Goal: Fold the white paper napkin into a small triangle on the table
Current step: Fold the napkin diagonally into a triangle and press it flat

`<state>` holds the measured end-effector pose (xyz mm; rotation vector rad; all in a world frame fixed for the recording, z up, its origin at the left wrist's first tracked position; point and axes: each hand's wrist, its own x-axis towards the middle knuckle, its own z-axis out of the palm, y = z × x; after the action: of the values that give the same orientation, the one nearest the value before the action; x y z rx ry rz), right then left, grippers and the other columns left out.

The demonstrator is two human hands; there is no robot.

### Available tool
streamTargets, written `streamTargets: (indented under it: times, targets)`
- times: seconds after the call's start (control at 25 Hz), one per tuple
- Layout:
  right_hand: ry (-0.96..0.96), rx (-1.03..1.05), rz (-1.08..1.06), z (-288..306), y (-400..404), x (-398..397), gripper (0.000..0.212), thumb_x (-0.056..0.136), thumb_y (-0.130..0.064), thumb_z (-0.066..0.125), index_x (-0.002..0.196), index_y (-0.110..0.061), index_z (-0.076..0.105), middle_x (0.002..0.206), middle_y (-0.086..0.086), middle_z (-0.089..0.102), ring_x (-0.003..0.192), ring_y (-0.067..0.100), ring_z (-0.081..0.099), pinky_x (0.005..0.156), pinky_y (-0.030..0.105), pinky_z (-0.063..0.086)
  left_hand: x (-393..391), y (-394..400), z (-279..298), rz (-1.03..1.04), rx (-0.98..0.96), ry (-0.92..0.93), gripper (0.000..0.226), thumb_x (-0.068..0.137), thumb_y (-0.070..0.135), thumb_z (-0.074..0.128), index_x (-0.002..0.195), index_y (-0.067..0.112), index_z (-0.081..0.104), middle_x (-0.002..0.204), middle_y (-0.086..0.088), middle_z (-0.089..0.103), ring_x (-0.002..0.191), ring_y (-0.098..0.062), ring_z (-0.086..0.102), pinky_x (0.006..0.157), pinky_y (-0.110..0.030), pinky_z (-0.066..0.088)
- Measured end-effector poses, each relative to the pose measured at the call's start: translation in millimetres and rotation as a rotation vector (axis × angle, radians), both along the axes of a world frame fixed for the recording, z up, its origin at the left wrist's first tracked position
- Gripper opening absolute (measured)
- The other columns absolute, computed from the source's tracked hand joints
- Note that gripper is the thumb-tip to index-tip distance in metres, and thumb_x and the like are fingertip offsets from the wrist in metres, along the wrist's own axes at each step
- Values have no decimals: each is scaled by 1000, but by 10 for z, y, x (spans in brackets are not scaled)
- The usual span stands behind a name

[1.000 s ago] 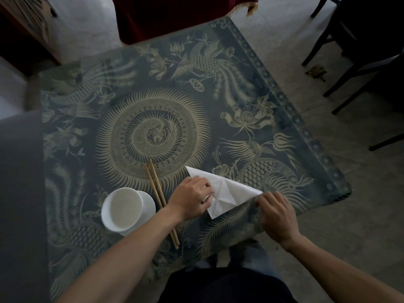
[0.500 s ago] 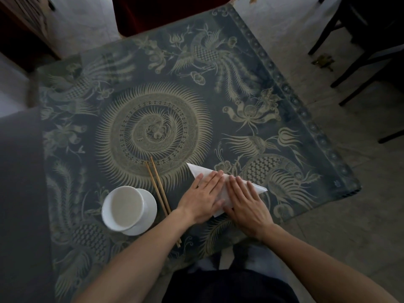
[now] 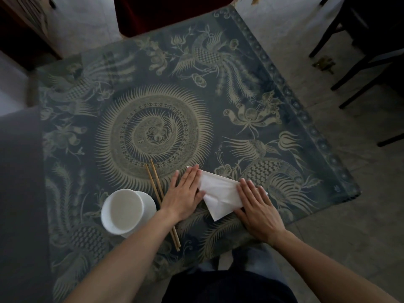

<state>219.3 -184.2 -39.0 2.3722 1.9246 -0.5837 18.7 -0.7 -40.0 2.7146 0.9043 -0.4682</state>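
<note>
While I pressed its creases, left hand (image 3: 185, 193) and right hand (image 3: 258, 206) lay open-palmed, gripping nothing, on the white paper napkin (image 3: 220, 191).

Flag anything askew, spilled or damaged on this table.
Nothing stands out. The napkin lies flat under both hands, a little rumpled near its lower fold. The chopsticks lie side by side beside the cup, which stands upright with no spill visible.
</note>
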Motion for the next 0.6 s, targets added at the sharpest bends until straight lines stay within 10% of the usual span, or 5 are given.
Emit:
streamTargets:
  times: [0.6]
  targets:
    - [-39, -7, -60, 97, -67, 59, 74, 100, -56, 19, 154, -7, 3, 162, 11, -3, 149, 25, -5, 118, 48, 0, 155, -63, 106, -47, 9, -83, 72, 97, 61, -6, 152, 15, -17, 159, -1, -26, 144, -13, -27, 118, -49, -13]
